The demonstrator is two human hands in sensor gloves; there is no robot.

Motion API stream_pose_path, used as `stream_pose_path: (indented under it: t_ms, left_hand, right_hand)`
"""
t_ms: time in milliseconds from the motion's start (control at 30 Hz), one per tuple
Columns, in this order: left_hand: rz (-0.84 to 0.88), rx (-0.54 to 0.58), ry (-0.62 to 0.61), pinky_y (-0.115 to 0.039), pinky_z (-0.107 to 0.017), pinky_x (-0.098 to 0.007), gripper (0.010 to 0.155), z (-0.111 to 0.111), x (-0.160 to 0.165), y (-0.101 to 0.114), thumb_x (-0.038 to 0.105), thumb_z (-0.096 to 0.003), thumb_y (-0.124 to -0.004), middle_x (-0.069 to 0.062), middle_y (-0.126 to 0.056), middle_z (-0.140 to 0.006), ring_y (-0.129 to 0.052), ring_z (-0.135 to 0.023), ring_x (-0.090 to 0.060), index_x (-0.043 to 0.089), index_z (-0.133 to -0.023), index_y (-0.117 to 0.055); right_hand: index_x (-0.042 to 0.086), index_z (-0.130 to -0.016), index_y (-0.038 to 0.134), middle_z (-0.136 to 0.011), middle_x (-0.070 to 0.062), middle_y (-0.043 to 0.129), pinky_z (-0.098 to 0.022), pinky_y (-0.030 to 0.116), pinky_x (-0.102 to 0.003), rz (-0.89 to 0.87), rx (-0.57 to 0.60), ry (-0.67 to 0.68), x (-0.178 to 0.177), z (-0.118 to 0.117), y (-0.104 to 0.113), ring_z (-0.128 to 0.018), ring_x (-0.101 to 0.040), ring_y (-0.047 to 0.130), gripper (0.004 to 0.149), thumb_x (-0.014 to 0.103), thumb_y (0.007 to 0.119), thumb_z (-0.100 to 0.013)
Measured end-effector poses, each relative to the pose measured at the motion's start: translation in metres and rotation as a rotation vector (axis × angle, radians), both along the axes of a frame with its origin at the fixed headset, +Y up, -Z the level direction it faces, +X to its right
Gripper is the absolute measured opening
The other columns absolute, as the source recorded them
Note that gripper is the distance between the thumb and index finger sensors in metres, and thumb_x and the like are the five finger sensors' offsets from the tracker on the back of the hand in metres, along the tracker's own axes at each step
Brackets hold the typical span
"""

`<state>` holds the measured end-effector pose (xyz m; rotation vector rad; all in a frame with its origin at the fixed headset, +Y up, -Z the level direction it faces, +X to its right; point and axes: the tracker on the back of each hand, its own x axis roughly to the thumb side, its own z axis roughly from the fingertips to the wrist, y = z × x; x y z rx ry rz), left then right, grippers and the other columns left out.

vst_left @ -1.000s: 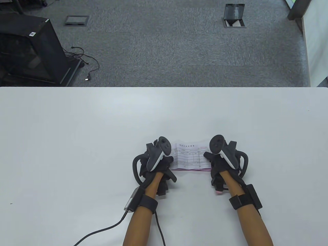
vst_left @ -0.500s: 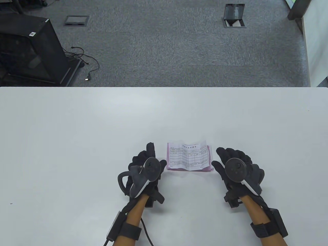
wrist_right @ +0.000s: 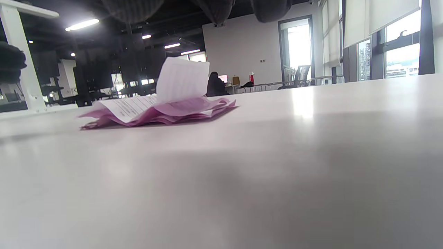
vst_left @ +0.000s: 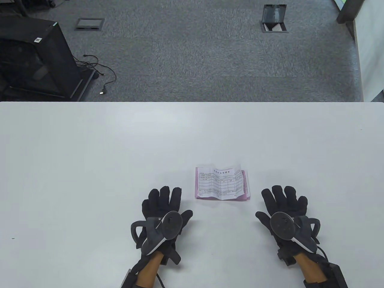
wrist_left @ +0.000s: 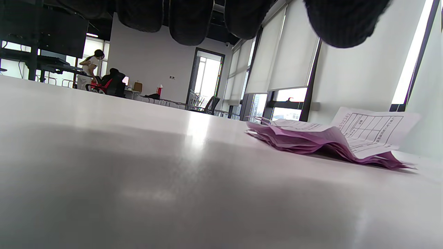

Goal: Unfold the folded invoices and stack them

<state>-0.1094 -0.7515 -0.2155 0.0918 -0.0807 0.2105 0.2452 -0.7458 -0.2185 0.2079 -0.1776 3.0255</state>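
Note:
A small stack of invoices [vst_left: 221,183] lies on the white table [vst_left: 90,144], a white printed sheet on top of several pink ones, its far edge curling up. It also shows in the left wrist view [wrist_left: 332,138] and the right wrist view [wrist_right: 162,107]. My left hand [vst_left: 163,207] lies flat on the table, fingers spread, to the near left of the stack. My right hand [vst_left: 283,204] lies flat, fingers spread, to the near right of it. Neither hand touches the stack or holds anything.
Beyond the table's far edge is grey carpet with a black cabinet [vst_left: 33,57] at the left and floor boxes [vst_left: 274,18]. A white partition [vst_left: 370,51] stands at the far right.
Both hands let go of the top invoice, left it on the stack, drew back toward me and apart, and now lie flat on the table.

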Motion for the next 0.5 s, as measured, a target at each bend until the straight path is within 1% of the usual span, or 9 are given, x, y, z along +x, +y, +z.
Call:
stream_pose_path:
  t_ms: [233, 500]
  left_hand:
    - [-0.001, -0.03, -0.023, -0.04, -0.072, -0.076, 0.078, 0.006, 0.0061, -0.0004, 0.061, -0.0481, -0.071, -0.02, -0.047, -0.122, -0.039, -0.108, -0.054, 0.026, -0.114, -0.049]
    - [0.007, -0.055, -0.033, -0.039, -0.072, -0.077, 0.079, 0.0061, 0.0085, -0.0021, 0.061, -0.0481, -0.071, -0.02, -0.045, -0.123, -0.039, -0.109, -0.054, 0.026, -0.115, -0.048]
  right_hand:
    - [0.028, -0.111, 0.039, -0.118, -0.015, 0.037, -0.066, 0.027, -0.079, -0.031, -0.014, -0.017, 0.0041, 0.0003, -0.0012, -0.107, -0.051, 0.025, 0.073, 0.058, 0.053, -0.046]
    - [0.028, -0.111, 0.039, -0.118, -0.015, 0.038, -0.066, 0.027, -0.079, -0.048, 0.006, -0.02, 0.0064, 0.0033, 0.0048, -0.107, -0.051, 0.026, 0.073, 0.058, 0.054, -0.046]
